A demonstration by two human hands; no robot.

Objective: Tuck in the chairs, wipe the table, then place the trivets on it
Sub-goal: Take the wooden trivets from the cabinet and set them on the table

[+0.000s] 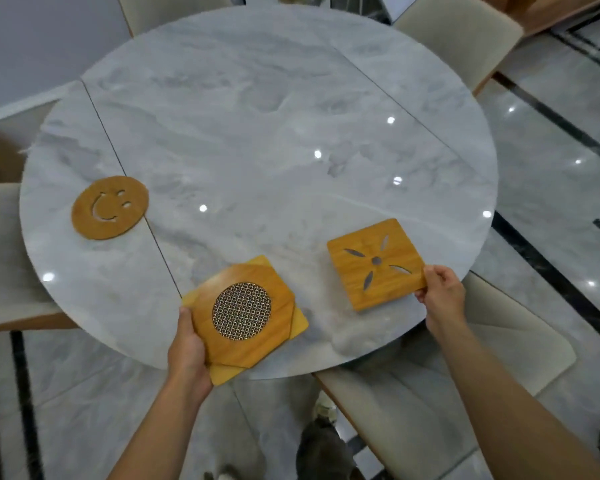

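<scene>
A round grey marble table [257, 116] fills the view. A round wooden trivet with a smiley cut-out [110, 207] lies flat at its left side. My left hand [187, 355] grips a small stack of square wooden trivets over the table's near edge; the top one has a woven mesh centre [242, 311], and a plain yellow one [300, 323] peeks out beneath. My right hand [440, 296] pinches the near right corner of a square trivet with a flower cut-out [376, 264], which lies on or just above the table at the near right.
Cream upholstered chairs stand around the table: one at near right [499, 348], one at far right [465, 39], one at the back [174, 12] and one at the left [0, 244]. The floor is glossy marble with dark stripes. A grey furry animal [323, 448] is on the floor below.
</scene>
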